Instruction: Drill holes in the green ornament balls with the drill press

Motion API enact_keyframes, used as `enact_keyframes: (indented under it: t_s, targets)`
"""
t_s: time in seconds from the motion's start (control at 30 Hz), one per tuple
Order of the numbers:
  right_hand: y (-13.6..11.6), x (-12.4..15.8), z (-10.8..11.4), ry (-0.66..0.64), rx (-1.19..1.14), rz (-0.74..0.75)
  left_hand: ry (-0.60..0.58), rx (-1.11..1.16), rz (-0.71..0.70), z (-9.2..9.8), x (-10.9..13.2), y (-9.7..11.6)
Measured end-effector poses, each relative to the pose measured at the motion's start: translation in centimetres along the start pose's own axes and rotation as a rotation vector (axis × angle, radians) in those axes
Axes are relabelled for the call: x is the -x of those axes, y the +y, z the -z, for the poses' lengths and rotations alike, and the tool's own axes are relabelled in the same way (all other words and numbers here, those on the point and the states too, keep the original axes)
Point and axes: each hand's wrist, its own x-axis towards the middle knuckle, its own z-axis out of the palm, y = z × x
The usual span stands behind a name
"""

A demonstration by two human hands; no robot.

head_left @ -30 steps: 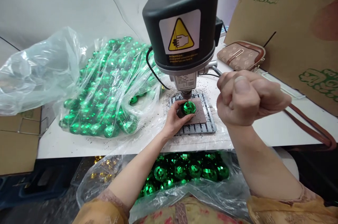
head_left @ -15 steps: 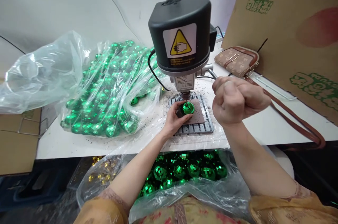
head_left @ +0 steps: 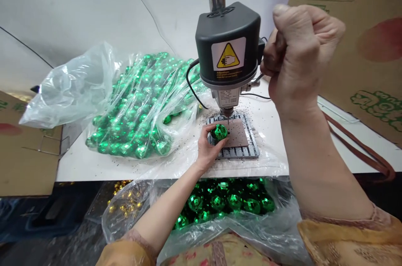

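A shiny green ball [head_left: 220, 131] sits between the thumb and fingers of my left hand [head_left: 207, 144], just left of the drill bit. That bit hangs from a black bench drill press [head_left: 228, 48] with a yellow hand-warning label. Beneath it, a brown board [head_left: 240, 134] lies on the slotted metal base [head_left: 253, 144]. On the right, my right hand [head_left: 301, 57] is raised and closed around the drill press's feed handle [head_left: 260, 77], most of which the fingers hide.
A clear bag of faceted green balls [head_left: 135, 107] lies left on the white table [head_left: 75, 170]. More green balls [head_left: 234, 202] fill an open bag below the table's front edge, with gold pieces [head_left: 125, 203] beside them. Cardboard boxes [head_left: 354, 48] and a brown strap [head_left: 361, 144] are at right.
My right hand has risen with the handle, and the drill bit has come up out of the ball. My left hand has shifted the ball left of the bit.
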Motion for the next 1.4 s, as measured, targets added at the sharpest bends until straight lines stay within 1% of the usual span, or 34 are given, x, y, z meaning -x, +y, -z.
enact_keyframes:
  t_s: [0.13,0.3,0.4,0.57,0.73,0.97,1.27,1.4]
  targets:
    - [0.1,0.1,0.1,0.006,-0.005,0.023,-0.023,-0.077,-0.140,0.5,0.3,-0.2]
    - [0.1,0.1,0.2,-0.006,-0.004,0.029,0.054,-0.156,-0.300,0.7,0.2,-0.2]
    - [0.2,0.0,0.1,0.004,0.004,0.037,0.073,-0.178,-0.359,0.8,0.2,-0.1]
    - [0.3,-0.2,0.0,0.009,0.007,0.027,0.066,-0.199,-0.350,0.9,0.2,0.4]
    - [0.1,0.0,0.1,0.007,-0.005,0.032,0.079,-0.182,-0.373,0.8,0.6,0.9]
    - [-0.1,0.4,0.2,-0.024,0.095,0.056,0.169,-0.283,-0.427,0.8,0.9,1.5]
    - [-0.1,0.5,0.2,-0.026,0.038,0.064,0.223,-0.255,-0.425,0.9,1.2,2.1]
    - [-0.1,0.6,0.2,-0.020,0.040,0.063,0.226,-0.274,-0.452,1.3,1.2,2.2]
